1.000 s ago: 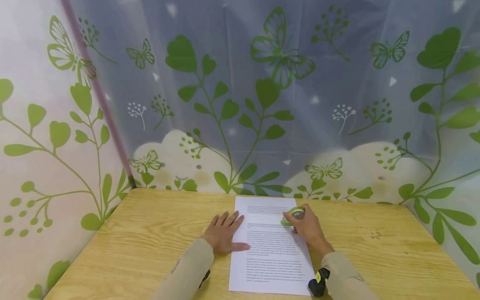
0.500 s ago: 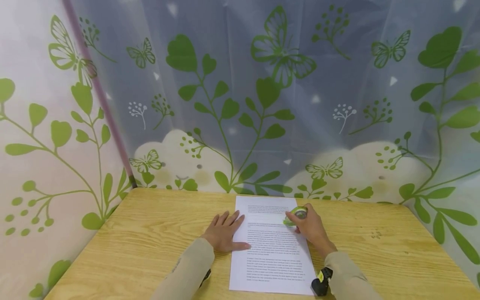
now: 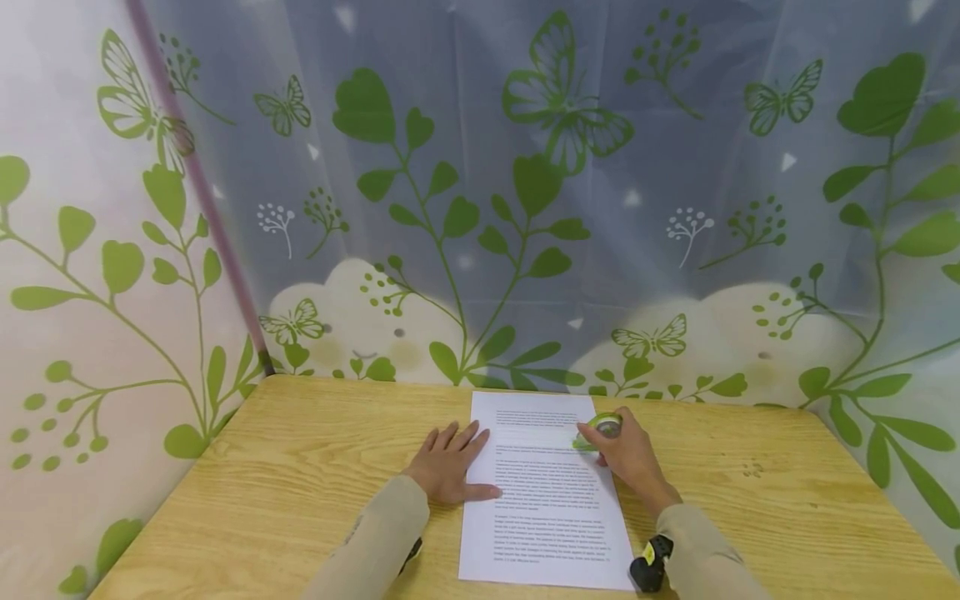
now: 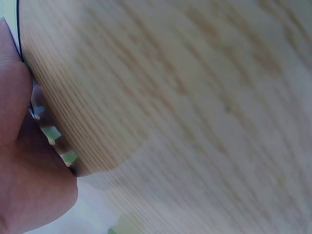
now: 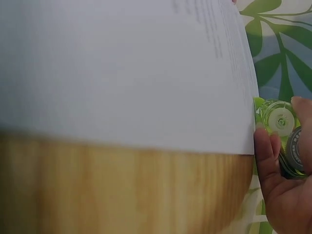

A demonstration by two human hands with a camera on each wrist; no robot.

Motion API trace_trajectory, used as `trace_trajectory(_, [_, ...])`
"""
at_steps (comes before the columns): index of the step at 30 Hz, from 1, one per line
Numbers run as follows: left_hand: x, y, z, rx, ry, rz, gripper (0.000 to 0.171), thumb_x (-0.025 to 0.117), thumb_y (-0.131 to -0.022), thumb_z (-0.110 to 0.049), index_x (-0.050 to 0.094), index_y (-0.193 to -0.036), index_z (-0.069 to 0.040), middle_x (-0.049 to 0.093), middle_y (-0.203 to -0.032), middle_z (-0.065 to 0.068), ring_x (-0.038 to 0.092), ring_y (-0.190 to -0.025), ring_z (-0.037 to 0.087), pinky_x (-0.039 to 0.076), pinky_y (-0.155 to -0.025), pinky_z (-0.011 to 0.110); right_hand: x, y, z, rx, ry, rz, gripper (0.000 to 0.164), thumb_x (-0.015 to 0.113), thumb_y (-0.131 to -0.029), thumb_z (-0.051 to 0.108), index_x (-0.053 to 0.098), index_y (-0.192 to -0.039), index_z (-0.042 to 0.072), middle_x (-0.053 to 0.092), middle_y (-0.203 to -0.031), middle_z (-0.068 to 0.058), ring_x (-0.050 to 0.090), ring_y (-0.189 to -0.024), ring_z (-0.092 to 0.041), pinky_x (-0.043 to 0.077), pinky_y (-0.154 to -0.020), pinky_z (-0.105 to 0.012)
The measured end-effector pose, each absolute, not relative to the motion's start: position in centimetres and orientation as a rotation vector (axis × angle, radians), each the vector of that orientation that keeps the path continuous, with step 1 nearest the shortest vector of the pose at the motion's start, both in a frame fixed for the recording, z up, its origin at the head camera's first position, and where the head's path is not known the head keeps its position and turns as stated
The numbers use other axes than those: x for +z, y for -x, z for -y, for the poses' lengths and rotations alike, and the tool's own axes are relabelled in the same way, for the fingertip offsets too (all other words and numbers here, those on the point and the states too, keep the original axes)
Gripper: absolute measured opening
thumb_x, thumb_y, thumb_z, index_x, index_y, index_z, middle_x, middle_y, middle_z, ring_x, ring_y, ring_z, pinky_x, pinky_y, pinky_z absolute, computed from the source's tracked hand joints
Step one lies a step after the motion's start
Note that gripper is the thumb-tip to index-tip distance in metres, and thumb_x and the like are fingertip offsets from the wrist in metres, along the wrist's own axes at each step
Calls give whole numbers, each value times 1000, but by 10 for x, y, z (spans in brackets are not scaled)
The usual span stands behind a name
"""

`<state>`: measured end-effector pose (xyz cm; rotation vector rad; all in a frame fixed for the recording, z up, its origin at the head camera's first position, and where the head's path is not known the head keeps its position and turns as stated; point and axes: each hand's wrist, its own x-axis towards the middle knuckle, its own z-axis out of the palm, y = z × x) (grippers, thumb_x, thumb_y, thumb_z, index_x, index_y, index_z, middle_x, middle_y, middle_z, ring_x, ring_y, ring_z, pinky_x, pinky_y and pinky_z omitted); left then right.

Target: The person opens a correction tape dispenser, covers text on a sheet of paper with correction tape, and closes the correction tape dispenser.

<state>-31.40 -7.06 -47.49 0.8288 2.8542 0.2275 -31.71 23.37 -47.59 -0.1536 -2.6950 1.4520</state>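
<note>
A printed sheet of paper (image 3: 547, 500) lies on the wooden table, with a blank band between its top lines and the text below. My left hand (image 3: 446, 467) rests flat with spread fingers across the sheet's left edge, its thumb on the text. Near the right edge, my right hand (image 3: 626, 450) pinches a green correction tape dispenser (image 3: 596, 429), its tip down at the paper by the blank band. In the right wrist view the clear green case of the correction tape (image 5: 280, 119) shows its white and grey reels between thumb and fingers.
The wooden table (image 3: 300, 483) reaches out on both sides of the sheet. Behind it hangs a cloth (image 3: 465, 208) printed with leaves and butterflies. A black wrist device (image 3: 651, 562) sits on the right wrist, beside the sheet's lower right corner.
My right hand has slid a little to the right with the correction tape, toward the sheet's right edge. The left hand and the paper have stayed in place.
</note>
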Motion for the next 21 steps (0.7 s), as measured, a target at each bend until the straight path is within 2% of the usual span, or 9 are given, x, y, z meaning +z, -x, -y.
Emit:
trace_trajectory(4, [-476,314,71,249,-840,-2866,97,40,-82,-79,20,-154,-17,16,-158,6,15,-142,36,13,-111,54,-476,317,-236,1472,148,2693,58,69,-87,43,41,-116,1,60,-79,-10,58,-58,-17,48,-58,-29])
trace_trajectory(12, [-459,305,69,226,-827,-2850,91,51,-85,-68,24,-153,-14,19,-157,8,16,-141,37,14,-111,54,-474,316,-238,1485,176,2693,59,69,-86,46,41,-114,3,59,-81,-10,57,-59,-16,48,-58,-29])
trace_trajectory(18, [-479,316,71,220,-831,-2864,97,45,-82,-77,20,-154,-18,15,-158,5,13,-142,35,11,-111,54,-473,315,-240,1497,181,2689,60,69,-86,45,40,-117,1,60,-83,-11,59,-59,-16,49,-57,-30])
trace_trajectory(21, [-477,315,71,214,-825,-2865,96,46,-82,-76,20,-154,-18,16,-158,5,13,-142,35,11,-112,53,-473,314,-241,1493,180,2689,58,69,-86,44,41,-114,1,60,-82,-11,58,-59,-16,49,-57,-30])
